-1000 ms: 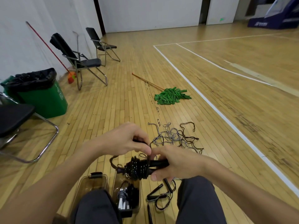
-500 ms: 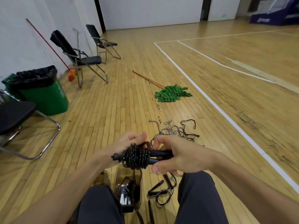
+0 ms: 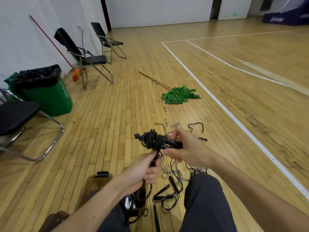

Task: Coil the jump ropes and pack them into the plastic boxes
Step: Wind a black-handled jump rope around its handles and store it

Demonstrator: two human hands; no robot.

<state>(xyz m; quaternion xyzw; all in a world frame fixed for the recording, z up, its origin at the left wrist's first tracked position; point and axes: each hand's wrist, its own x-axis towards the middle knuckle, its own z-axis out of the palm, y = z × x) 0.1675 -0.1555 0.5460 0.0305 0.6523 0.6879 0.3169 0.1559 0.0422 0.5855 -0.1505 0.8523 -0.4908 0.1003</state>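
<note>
Head view: the left hand (image 3: 143, 171), beside the coiled jump rope (image 3: 154, 140) a second ago, now fists its tail (image 3: 154, 158) below while the right hand (image 3: 189, 151) grips the handles (image 3: 173, 144), probably cinching the wrap before boxing.

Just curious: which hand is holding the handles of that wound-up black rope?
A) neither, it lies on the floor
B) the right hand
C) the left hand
B: the right hand grips the black handles that stick out of the coiled jump rope, while the left hand grips a strand of it below the coil.
</note>
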